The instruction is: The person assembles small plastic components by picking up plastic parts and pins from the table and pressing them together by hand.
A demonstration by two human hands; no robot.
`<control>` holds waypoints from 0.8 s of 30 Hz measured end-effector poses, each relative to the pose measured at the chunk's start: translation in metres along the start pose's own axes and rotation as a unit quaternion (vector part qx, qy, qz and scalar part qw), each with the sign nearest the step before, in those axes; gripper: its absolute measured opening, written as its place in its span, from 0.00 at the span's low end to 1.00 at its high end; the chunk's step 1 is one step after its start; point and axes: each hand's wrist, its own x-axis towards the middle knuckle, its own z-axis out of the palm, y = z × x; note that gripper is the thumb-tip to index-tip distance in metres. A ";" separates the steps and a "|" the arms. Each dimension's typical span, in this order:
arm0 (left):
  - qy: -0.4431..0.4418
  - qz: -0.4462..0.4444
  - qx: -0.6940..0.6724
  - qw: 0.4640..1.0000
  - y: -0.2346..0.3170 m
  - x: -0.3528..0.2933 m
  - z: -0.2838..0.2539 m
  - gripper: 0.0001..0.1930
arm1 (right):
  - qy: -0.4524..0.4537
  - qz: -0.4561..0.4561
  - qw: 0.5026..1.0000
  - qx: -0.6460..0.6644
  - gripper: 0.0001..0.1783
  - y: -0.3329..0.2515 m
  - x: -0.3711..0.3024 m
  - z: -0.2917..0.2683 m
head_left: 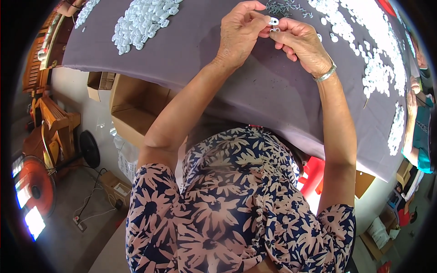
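Note:
Near the far edge of the view, both hands meet over the table. My left hand [241, 34] pinches a small white plastic piece [273, 21] with a dark hole in it. My right hand [300, 43], with a bracelet at the wrist, closes thumb and fingers on a smaller white plastic part [275, 30] just below that piece. Whether the two parts touch is too small to tell. Just beyond the fingers lies a scatter of small grey screws [287, 8]. A heap of similar white plastic pieces [143, 22] rests to the left.
A grey-purple cloth [191, 54] covers the table. Many small white parts [378, 68] spread along its right side. An open cardboard box [132, 109] stands below the table's left edge. An orange fan [36, 189] is on the floor at left. Another person's arm [411, 123] shows at far right.

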 end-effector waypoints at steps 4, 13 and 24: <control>0.001 -0.005 0.019 1.000 -0.001 0.001 -0.001 0.13 | 0.001 -0.005 1.000 0.013 0.07 0.003 0.001 -0.002; 0.000 0.009 0.039 0.999 0.001 -0.001 0.000 0.14 | 0.004 -0.003 1.000 0.002 0.08 0.002 0.000 -0.001; -0.013 0.039 0.059 0.997 0.004 -0.002 0.003 0.13 | 0.005 -0.003 1.000 0.009 0.09 0.001 0.000 -0.001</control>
